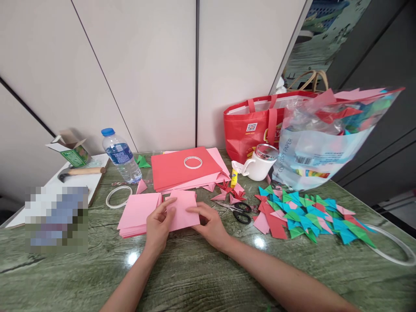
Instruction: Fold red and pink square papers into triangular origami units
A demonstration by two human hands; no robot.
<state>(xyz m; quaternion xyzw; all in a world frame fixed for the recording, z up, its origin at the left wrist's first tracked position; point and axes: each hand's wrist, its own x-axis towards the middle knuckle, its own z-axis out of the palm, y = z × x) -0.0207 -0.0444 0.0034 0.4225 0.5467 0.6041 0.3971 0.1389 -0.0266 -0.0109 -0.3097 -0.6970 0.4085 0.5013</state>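
Observation:
A sheet of pink paper (182, 211) is held up between both hands, just above the table. My left hand (160, 224) pinches its left side with thumb and fingers. On the right edge, the thumb and fingers of my right hand (209, 223) are closed, with some fingers hidden behind the sheet. A stack of square pink paper (138, 212) lies directly left of my left hand. Black-handled scissors (238, 212) rest to the right of my right hand. Behind the sheet lies a pile of larger red paper (182, 171) with a roll of tape (193, 162) on top.
Folded paper pieces (312, 216) in several colours spread at the right, before a plastic bag (312, 151) and a red bag (240, 134). A white mug (260, 167), glue stick (234, 178), water bottle (121, 156) and tape ring (110, 198) stand or lie around. A hammer (81, 171) is left.

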